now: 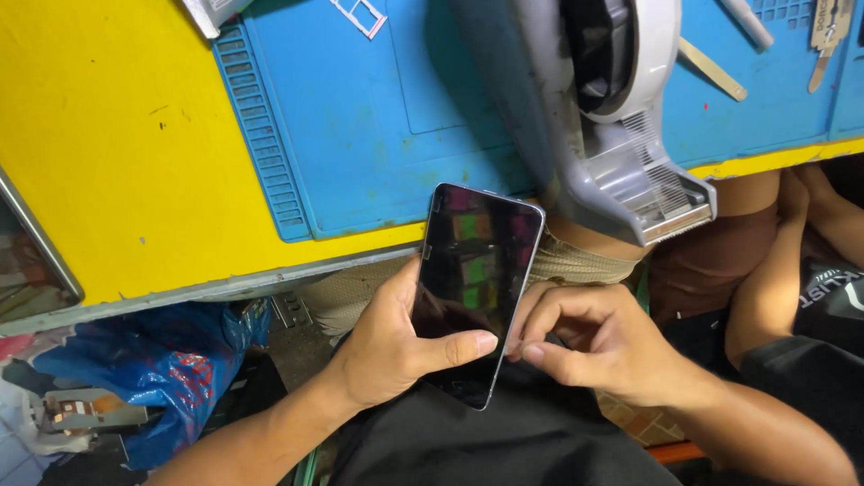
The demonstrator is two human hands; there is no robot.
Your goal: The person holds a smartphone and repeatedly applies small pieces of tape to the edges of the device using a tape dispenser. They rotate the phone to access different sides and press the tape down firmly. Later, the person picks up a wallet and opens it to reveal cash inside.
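A dark smartphone point(472, 270) with a black screen and a silver frame is held over my lap, just below the table edge. My left hand point(396, 346) grips it from the left and beneath, with the thumb laid across the lower screen. My right hand point(598, 342) has its thumb and forefinger pinched together at the phone's lower right edge, touching the frame.
A yellow table point(108, 135) carries a blue work mat point(360, 117). A grey tool head point(621, 117) hangs over the mat's front edge. Metal strips point(711, 67) lie at the top right. A blue plastic bag point(153, 360) sits below left. Another person's arm point(774, 270) is at right.
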